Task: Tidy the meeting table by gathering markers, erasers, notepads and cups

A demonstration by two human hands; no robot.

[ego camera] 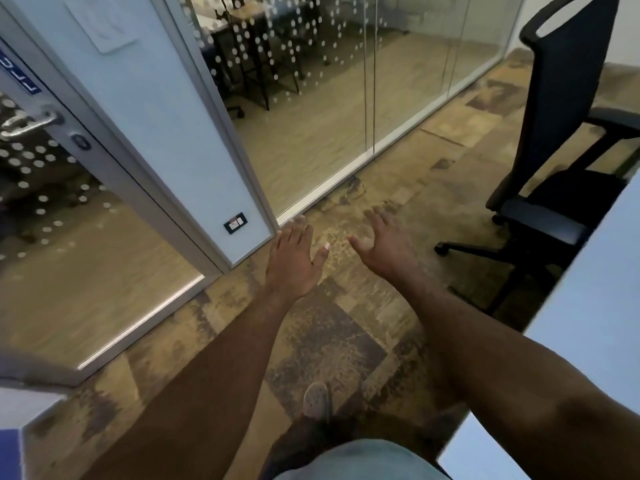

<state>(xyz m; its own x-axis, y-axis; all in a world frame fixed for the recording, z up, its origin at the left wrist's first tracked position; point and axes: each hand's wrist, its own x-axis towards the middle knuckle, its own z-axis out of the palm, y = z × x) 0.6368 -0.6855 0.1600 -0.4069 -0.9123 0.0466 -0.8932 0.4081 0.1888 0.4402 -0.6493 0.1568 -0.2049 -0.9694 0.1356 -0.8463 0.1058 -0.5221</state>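
Observation:
Both my arms stretch forward over the patterned carpet. My left hand is held out flat, fingers straight, holding nothing. My right hand hovers beside it with fingers spread and relaxed, also empty. A pale blue-white meeting table shows only as an edge along the right side. No markers, erasers, notepads or cups are in view.
A glass door with a metal handle stands at the left, next to a white frame panel and a dotted glass wall. A black office chair sits at the right by the table. My shoe is below.

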